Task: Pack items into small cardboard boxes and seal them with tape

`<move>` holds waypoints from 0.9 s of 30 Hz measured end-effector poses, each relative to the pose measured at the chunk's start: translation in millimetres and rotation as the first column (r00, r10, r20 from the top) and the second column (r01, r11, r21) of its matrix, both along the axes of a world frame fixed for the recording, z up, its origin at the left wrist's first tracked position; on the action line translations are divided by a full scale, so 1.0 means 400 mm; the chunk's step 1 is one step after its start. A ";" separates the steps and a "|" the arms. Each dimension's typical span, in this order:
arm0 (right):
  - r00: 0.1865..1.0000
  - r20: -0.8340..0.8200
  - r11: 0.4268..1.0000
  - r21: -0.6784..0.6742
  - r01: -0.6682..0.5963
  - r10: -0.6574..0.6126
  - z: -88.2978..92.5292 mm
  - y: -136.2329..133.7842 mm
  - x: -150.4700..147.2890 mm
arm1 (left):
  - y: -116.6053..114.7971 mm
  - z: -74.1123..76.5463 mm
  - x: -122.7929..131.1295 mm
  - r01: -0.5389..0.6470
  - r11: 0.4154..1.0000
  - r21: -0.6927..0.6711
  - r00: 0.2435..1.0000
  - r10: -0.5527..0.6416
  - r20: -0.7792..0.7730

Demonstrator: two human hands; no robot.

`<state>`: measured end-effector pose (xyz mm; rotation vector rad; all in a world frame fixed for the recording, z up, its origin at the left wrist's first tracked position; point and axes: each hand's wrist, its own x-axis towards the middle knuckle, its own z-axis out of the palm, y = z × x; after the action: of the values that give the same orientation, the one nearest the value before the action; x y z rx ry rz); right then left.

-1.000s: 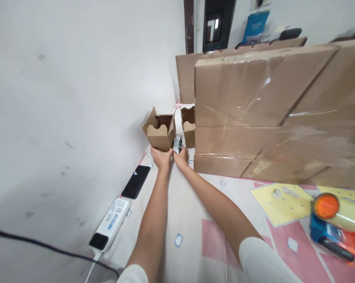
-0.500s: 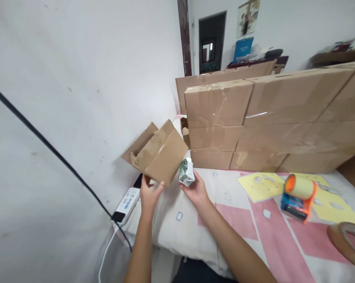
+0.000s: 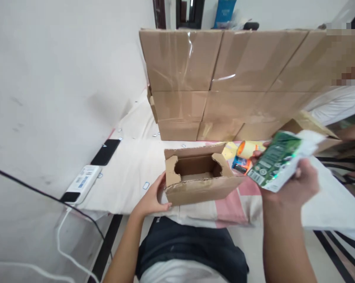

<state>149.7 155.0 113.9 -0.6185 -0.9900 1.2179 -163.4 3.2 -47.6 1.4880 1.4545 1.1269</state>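
Left hand (image 3: 152, 199) clasps open box (image 3: 205, 192) mid-frame, right hand (image 3: 299, 186) grips tilted green-and-white pack (image 3: 279, 159), frame right; pack could drop if that one-handed hold slackens.

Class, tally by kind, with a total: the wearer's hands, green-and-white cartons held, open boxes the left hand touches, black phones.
Hands (left hand, right hand): 2
Green-and-white carton: 1
Open box: 1
Black phone: 1
Total: 5

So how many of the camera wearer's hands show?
2: the left hand cups the open box at its left end; the right hand holds the green carton, which hides some fingers.
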 end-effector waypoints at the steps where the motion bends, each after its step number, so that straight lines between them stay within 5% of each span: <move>1: 1.000 -0.013 0.999 0.054 -0.003 0.004 0.039 -0.002 0.006 | 0.009 -0.006 0.008 0.050 0.999 0.006 0.998 -0.050 0.032; 4: 0.989 0.071 0.980 0.142 -0.142 0.133 0.117 0.002 -0.015 | 0.025 -0.020 0.015 0.119 0.993 -0.004 0.990 -0.118 0.078; 6: 0.932 0.215 0.941 0.113 -0.320 0.291 0.130 0.014 -0.042 | 0.030 -0.023 0.013 0.126 0.992 -0.009 0.989 -0.125 0.077; 10: 0.629 0.650 0.830 -0.006 -0.557 0.427 0.097 0.037 -0.087 | 0.032 -0.015 0.015 0.114 0.993 0.016 0.991 -0.115 0.073; 13: 0.231 0.947 0.750 -0.015 -0.661 0.222 0.068 0.041 -0.115 | 0.032 -0.010 0.023 0.114 0.993 -0.014 0.989 -0.112 0.093; 15: -0.003 1.000 0.693 -0.019 -0.721 0.024 0.054 0.039 -0.135 | 0.033 -0.012 0.025 0.130 0.991 -0.018 0.983 -0.127 0.134; 18: -0.225 0.939 0.662 0.003 -0.750 -0.259 0.041 0.037 -0.165 | 0.031 -0.019 0.021 0.159 0.987 0.004 0.976 -0.157 0.150; 21: -0.280 0.859 0.623 0.055 -0.780 -0.428 0.039 0.041 -0.185 | 0.031 -0.024 0.013 0.149 0.989 0.015 0.982 -0.149 0.118; 27: -0.253 0.763 0.389 -0.002 -0.921 -0.595 0.006 0.049 -0.206 | 0.036 -0.010 0.009 0.138 0.990 0.015 0.989 -0.139 0.048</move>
<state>67.5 174.7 116.2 -0.2272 -3.2975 -0.2764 -159.6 17.6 -51.5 1.5342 1.2928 1.0807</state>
